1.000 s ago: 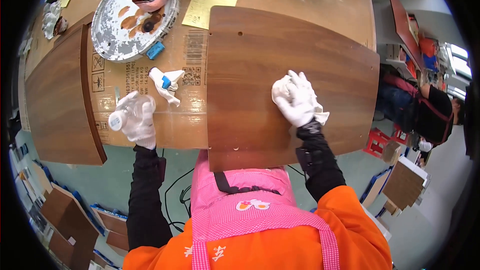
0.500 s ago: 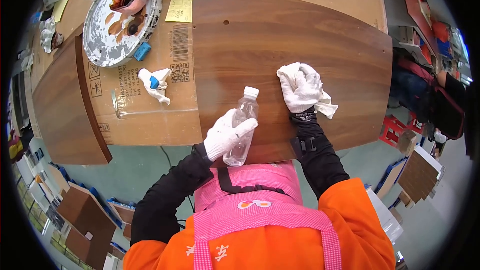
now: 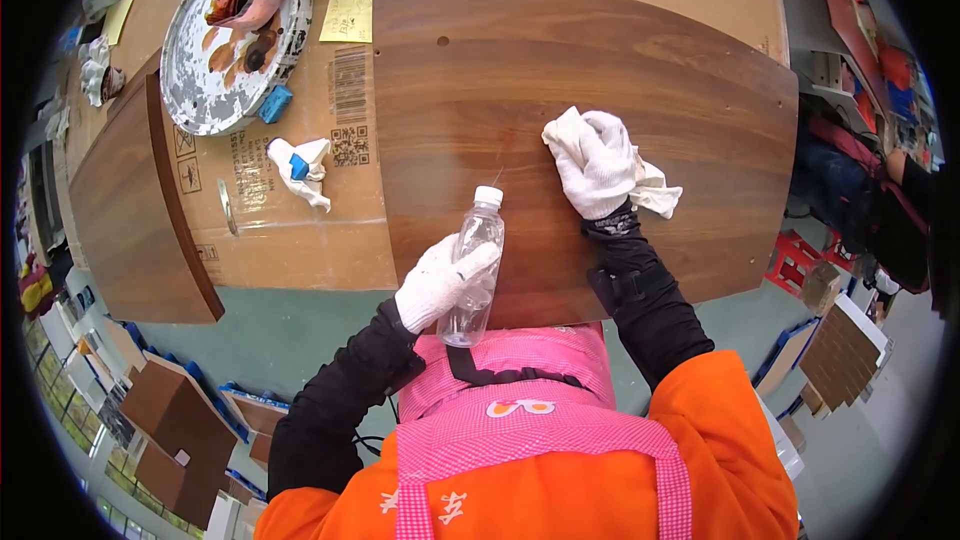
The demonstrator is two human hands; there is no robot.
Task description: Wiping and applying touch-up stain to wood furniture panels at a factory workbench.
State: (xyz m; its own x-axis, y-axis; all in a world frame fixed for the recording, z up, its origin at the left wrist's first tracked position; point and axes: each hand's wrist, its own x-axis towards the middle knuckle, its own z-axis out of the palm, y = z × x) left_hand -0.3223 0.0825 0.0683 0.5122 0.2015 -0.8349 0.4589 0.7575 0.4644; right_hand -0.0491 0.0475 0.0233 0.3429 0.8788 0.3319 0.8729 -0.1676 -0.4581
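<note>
Left grip (image 3: 440, 283) around clear bottle (image 3: 474, 265)

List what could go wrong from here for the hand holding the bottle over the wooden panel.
1. The left hand holds the clear bottle with its cap pointed at the wood panel; too much liquid could pool there.
2. The right hand presses a white cloth near the panel's middle; liquid landing apart from it may go unwiped.
</note>
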